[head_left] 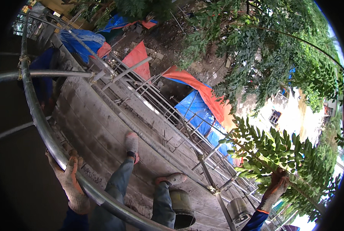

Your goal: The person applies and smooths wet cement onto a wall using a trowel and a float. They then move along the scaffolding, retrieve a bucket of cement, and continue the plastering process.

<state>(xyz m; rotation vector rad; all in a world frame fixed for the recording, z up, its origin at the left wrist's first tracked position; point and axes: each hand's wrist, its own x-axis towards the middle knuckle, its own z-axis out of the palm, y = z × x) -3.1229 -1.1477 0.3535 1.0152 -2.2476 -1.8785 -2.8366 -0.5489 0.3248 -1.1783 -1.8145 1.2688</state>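
Note:
My left hand (72, 184), in a pale knit work glove with orange parts, is closed around a curved-looking metal scaffold pipe (89, 186). Out at the lower right, my right hand (276, 186), gloved alike, grips a leafy green branch (270, 150). The leaves spread above and beyond that hand, and its fingertips are partly in shadow. Below me, my feet in light shoes stand on a grey, dirt-stained plank platform (102, 142). A worn bucket (182, 208) is beside my lower leg; a metal bucket (238, 210) is near my right forearm.
Scaffold poles (206, 173) tied with cord run along the platform's outer side. Blue tarps (197, 111) and an orange tarp (195, 88) hang below. Tree foliage (272, 57) fills the upper right. Someone in dark blue clothing (44, 71) is at the shadowed left.

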